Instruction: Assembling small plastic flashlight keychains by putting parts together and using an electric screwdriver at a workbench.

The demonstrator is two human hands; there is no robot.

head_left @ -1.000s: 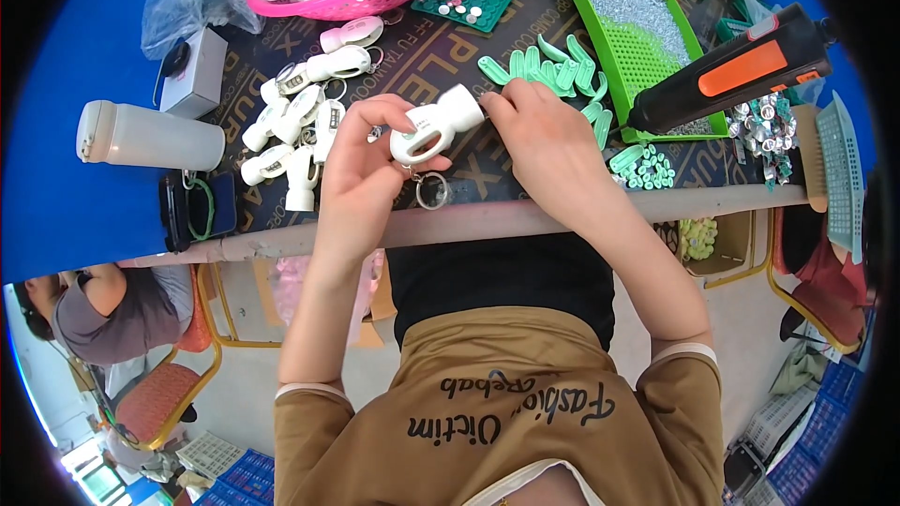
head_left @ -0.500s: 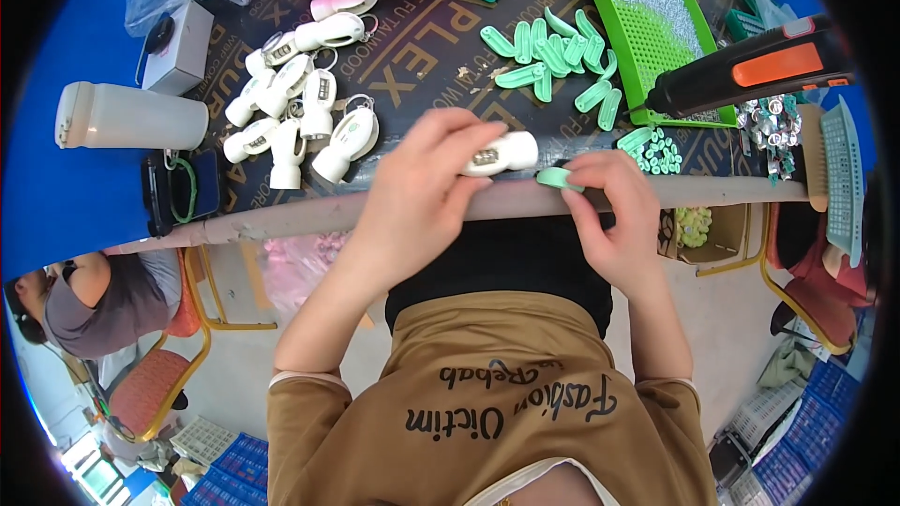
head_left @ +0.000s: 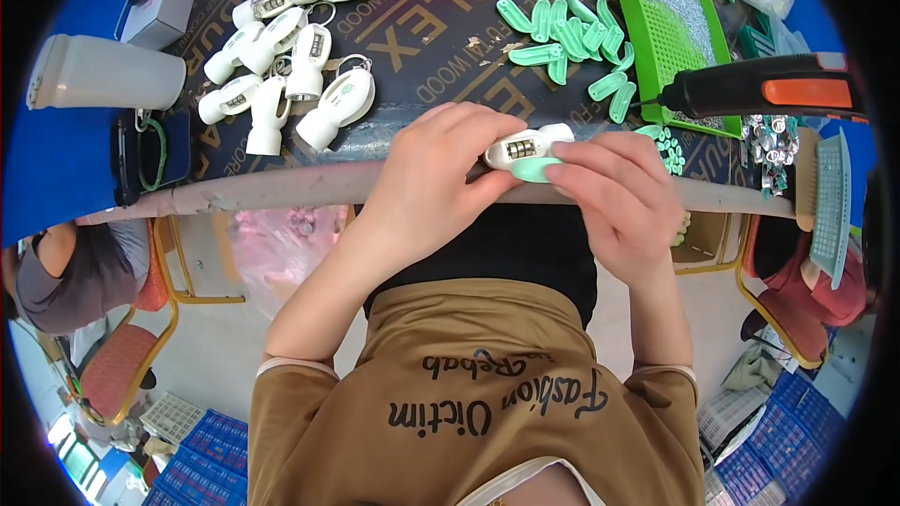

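Observation:
Near the table's front edge, my left hand (head_left: 427, 173) grips a small white plastic flashlight (head_left: 553, 133). Its side opening faces up and shows several small button cells. Between the fingertips of my right hand (head_left: 626, 197) is a mint-green oval cover (head_left: 531, 170), held against the flashlight's near side below the cells. More green covers (head_left: 565, 36) lie in a loose pile beyond my hands. At the left sits a group of white flashlights (head_left: 307, 61) with key rings, some showing cells and some with a closed side.
A black and orange electric screwdriver (head_left: 792, 89) leans over a green perforated tray (head_left: 677, 58) of tiny screws. Small green pieces (head_left: 672, 152) and shiny metal parts (head_left: 771, 155) lie at the right. A translucent bottle (head_left: 112, 73) and a white box (head_left: 164, 5) stand left. People sit at both sides.
My right hand has moved left, bringing the green cover from beside the flashlight against its side. The flashlight has turned slightly, its cells showing more. The whole view has shifted a little.

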